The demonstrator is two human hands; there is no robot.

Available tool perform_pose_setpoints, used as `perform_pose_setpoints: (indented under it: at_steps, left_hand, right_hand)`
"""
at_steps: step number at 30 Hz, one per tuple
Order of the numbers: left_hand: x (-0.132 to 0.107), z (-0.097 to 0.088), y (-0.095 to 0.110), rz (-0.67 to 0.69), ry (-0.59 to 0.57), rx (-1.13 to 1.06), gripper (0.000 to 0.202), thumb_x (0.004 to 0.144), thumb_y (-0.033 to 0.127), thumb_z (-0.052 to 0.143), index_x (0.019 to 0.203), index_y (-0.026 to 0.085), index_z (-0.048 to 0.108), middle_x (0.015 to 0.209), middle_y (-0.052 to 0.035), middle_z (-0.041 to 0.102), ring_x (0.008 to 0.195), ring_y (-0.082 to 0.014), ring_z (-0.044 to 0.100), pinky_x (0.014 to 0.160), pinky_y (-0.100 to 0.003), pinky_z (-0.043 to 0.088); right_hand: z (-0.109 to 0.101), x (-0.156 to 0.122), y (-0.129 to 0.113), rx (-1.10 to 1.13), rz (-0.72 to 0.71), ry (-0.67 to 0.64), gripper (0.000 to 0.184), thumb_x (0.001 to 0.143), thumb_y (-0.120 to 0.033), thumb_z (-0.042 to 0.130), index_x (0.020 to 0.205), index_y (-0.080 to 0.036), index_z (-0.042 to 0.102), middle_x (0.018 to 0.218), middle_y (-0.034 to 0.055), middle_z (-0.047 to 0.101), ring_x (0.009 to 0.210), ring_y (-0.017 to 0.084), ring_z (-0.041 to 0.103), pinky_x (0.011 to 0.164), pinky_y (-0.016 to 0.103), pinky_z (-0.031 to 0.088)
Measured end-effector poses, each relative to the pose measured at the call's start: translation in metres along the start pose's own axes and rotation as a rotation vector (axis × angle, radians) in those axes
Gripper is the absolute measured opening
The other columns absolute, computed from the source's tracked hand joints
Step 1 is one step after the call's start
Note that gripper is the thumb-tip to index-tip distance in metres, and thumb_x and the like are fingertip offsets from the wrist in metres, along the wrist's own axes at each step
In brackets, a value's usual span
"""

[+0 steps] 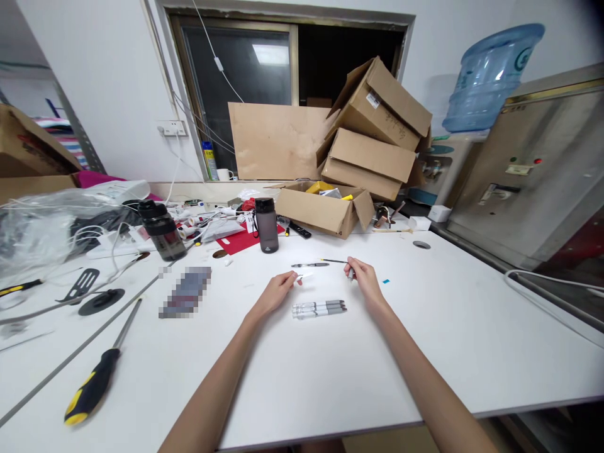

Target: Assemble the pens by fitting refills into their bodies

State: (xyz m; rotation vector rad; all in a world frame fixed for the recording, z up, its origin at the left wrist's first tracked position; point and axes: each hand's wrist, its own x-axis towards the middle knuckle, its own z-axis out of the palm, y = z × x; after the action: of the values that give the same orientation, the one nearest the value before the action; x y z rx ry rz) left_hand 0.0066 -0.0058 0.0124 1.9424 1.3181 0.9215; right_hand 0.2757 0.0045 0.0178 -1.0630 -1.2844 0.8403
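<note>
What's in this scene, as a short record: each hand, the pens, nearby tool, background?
left hand: pinching a small whitish piece
right hand: holding a thin dark rod and a gray piece
pens: white-and-gray row between the forearms; loose pen beyond the hands
tool: screwdriver, far left
background: dark bottle, open cardboard box

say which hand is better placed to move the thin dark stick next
Probably the right hand: the thin dark stick extends from its fingers, while the left hand is apart from it, holding a whitish piece.
</note>
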Motion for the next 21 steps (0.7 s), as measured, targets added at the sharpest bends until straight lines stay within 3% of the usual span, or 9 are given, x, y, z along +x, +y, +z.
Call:
perform_pose_setpoints:
  at_steps: [11,21]
  left_hand:
    - [-0.001,0.0,0.001,0.002,0.003,-0.02,0.056,0.098,0.059,0.034,0.09,0.017,0.071,0.074,-0.0007,0.056,0.074,-0.02,0.048,0.073,-0.028,0.038]
    - [0.001,0.0,-0.003,-0.016,0.006,-0.053,0.058,0.097,0.061,0.035,0.092,0.017,0.072,0.068,0.0013,0.047,0.067,-0.0171,0.04,0.065,-0.026,0.032]
  right_hand:
    - [0.002,0.001,0.005,-0.008,-0.062,-0.067,0.041,0.079,-0.061,0.067,0.078,-0.02,0.069,0.076,0.0042,0.065,0.067,0.018,0.057,0.06,0.028,0.045]
    - [-0.002,0.002,0.013,-0.052,-0.029,-0.024,0.025,0.079,-0.043,0.066,0.092,-0.022,0.072,0.083,0.0035,0.068,0.07,0.018,0.058,0.06,0.028,0.044]
